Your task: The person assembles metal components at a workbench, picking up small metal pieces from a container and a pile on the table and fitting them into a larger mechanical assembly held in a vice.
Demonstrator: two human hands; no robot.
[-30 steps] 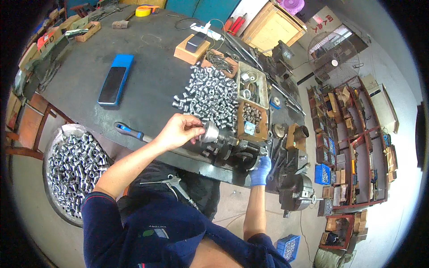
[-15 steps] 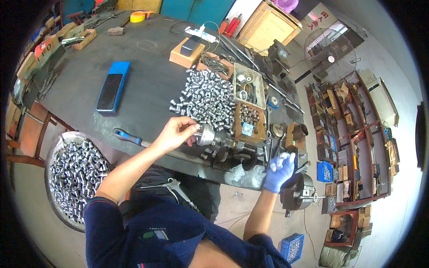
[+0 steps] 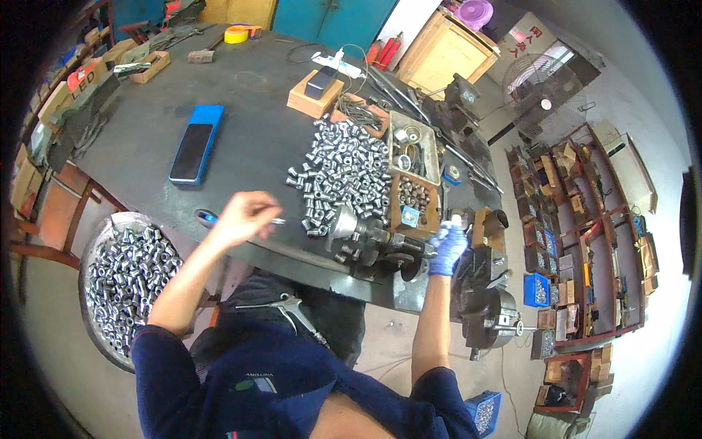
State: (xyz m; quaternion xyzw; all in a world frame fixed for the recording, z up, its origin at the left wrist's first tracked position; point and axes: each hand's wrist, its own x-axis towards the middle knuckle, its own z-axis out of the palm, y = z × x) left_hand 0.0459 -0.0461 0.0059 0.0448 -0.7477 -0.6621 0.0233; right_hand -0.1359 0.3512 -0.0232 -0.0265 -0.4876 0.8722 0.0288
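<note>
My bare left hand (image 3: 247,218) is raised over the front of the bench, thumb and fingers pinched. A small shiny metal piece (image 3: 278,221) sticks out at its fingertips. To its right, a small bench spindle (image 3: 380,238) lies along the front edge, with a round silver cone-shaped head (image 3: 342,225) facing the hand, apart from it. My right hand (image 3: 448,250), in a blue glove, is at the spindle's right end with its fingers curled; what they hold is hidden. Behind the spindle spreads a heap of short metal sleeves (image 3: 344,168).
At lower left stands a round tub (image 3: 91,293) full of similar sleeves. A box of brown fittings (image 3: 413,199), a blue-cased device (image 3: 194,146) and a vise (image 3: 488,318) stand on the bench. An air gun (image 3: 296,314) lies near my lap. A handle (image 3: 207,217) is partly behind my left hand.
My left hand has drawn away leftward from the spindle's silver head, a small metal piece now at its fingertips. My right hand has moved up and inward to the spindle's right end.
</note>
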